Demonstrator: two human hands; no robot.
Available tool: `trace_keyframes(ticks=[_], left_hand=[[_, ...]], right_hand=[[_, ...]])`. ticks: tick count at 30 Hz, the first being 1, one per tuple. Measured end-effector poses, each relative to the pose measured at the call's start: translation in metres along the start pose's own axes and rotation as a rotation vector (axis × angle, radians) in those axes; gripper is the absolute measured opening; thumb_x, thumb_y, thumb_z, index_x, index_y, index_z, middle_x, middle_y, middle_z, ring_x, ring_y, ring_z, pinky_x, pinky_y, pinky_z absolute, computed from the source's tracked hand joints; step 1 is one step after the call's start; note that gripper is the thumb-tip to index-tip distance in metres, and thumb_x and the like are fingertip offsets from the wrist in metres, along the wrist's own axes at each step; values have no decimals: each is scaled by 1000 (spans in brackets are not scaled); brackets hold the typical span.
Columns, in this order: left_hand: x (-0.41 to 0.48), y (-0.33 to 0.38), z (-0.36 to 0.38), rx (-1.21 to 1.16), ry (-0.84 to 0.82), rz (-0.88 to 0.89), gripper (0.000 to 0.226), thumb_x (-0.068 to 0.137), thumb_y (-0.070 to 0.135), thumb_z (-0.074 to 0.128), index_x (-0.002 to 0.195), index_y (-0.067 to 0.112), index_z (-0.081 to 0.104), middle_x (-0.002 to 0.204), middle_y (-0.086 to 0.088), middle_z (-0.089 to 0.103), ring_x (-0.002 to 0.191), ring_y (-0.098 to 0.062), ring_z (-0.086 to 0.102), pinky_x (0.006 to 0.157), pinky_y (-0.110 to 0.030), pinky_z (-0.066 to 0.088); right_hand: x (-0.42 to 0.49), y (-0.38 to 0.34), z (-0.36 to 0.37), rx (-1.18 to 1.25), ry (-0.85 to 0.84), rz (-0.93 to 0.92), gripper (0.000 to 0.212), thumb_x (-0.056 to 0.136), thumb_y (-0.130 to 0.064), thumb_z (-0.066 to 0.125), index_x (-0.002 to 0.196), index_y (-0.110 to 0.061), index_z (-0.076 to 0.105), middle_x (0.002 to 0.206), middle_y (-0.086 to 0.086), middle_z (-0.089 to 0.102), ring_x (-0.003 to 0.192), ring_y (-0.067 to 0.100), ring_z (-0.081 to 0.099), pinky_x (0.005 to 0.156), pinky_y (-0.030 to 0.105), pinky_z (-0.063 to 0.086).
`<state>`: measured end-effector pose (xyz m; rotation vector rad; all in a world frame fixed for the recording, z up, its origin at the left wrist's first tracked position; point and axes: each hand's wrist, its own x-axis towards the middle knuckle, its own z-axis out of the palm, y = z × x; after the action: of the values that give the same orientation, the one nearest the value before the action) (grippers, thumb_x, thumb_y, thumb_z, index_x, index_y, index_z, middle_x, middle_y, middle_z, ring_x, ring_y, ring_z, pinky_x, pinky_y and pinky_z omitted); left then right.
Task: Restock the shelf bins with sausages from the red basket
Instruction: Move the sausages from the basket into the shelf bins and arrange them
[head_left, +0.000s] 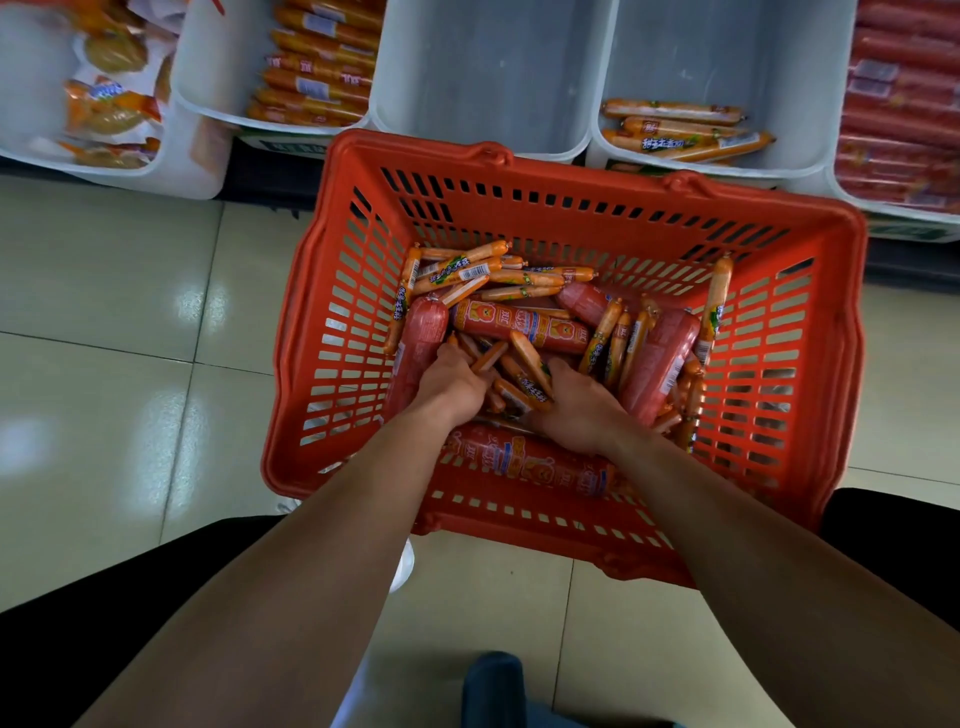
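Observation:
A red basket (826, 332) stands on the floor below the shelf, filled with several thin orange sausages (467, 270) and thick red sausages (519, 322). Both my hands reach down into the pile at its middle. My left hand (452, 384) curls its fingers round a few thin orange sausages. My right hand (576, 402) grips other thin orange sausages (527, 382) lying between the two hands. Its fingertips are buried in the pile. Behind the basket sit white shelf bins: one holds nothing (493, 78), the one to its right (727, 156) holds a few thin orange sausages (675, 130).
A bin of orange sausages (317, 67) stands at the back left, beside a bin of flat snack packs (109, 104). At far right, a bin of red sausages (904, 104). Pale floor tiles (130, 312) lie left of the basket. My dark-clothed knees flank the lower frame.

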<state>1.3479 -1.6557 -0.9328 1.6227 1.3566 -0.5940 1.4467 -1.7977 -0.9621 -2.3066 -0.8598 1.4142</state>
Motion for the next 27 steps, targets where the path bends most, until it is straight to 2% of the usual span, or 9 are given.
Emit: trace_keyframes(ticks=[3,10,12,15,18,20,22,24,27], left_hand=[[2,-3,5,-31,-3,0,50,96,31,63,137,13,41,130,-8,59,118,-30,57,85,-30,40],[-3,-4,3,-4,-54,11,52,98,21,56,144,14,33,131,-11,57,117,-30,58,87,-33,44],[-8,-5,2,38,-79,51,53,99,20,55,145,13,30,127,-11,60,110,-28,62,84,-30,45],[-18,-7,0,72,-110,128,41,101,17,52,137,13,33,98,-4,64,80,-17,62,68,-22,46],[-23,-9,-1,84,-139,201,37,102,16,51,135,15,36,98,-2,60,80,-13,59,59,-13,43],[-23,-9,0,118,-155,232,24,101,20,52,125,18,46,111,-1,57,96,-18,58,70,-23,42],[-22,-8,3,104,-184,253,15,102,21,51,116,23,51,102,8,55,97,-14,55,73,-24,40],[-22,-5,6,82,-218,258,21,102,21,50,123,24,50,100,7,55,94,-11,55,79,-27,42],[-20,-1,10,74,-260,267,32,101,24,50,133,25,45,110,-3,61,102,-20,59,86,-35,47]], right_hand=[[-5,4,-5,21,73,-14,45,86,-42,69,114,-21,41,96,-2,58,87,20,60,69,32,45],[-6,8,-15,236,146,-21,53,89,-33,70,134,-19,44,108,-6,57,95,16,58,75,27,41],[-3,8,-13,221,128,-25,53,89,-33,71,132,-17,46,105,-5,58,94,17,60,68,26,41],[-2,9,-9,207,131,-48,56,89,-35,71,135,-17,45,109,-4,59,91,14,58,63,19,38],[-1,9,-9,229,147,-38,60,89,-38,70,138,-17,43,111,-1,59,83,8,56,62,22,41],[0,8,-11,264,161,-16,60,89,-40,70,137,-16,42,110,-1,58,82,6,55,63,24,41],[2,9,-14,300,167,-3,57,90,-43,68,134,-15,44,104,-4,57,80,5,55,62,23,40],[2,8,-15,333,156,-1,51,92,-45,65,128,-15,46,98,-6,56,80,7,56,61,24,40],[3,7,-14,367,147,-10,46,93,-48,62,124,-17,47,101,-4,56,84,13,57,63,24,40]])
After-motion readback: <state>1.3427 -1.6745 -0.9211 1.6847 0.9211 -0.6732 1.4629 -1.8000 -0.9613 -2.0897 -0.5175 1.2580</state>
